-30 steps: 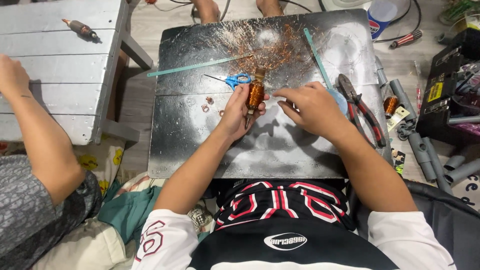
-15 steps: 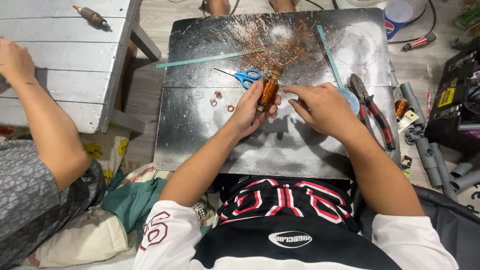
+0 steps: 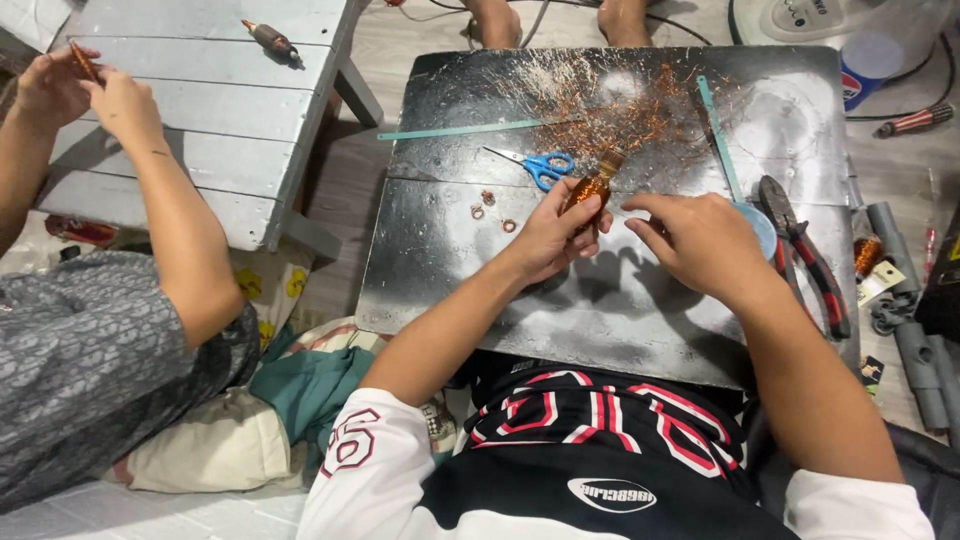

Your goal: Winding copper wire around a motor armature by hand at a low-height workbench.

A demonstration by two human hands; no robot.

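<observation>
As seemingly pinched: left hand (image 3: 548,240), copper-wound rotor (image 3: 592,189).

A makeshift floor-level repair workshop: copper wire scraps (image 3: 640,110) litter the scorched metal tabletop (image 3: 600,300), pliers (image 3: 805,250) at right, grey pipes (image 3: 915,330) on the floor at far right.

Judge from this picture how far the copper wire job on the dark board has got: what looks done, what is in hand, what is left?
Done: loose copper wire scraps lie piled on the dark board. In hand: the left hand grips a copper-wound coil, the right hand beside it. Left: wire remains on that coil; scissors and pliers lie unused.
</observation>
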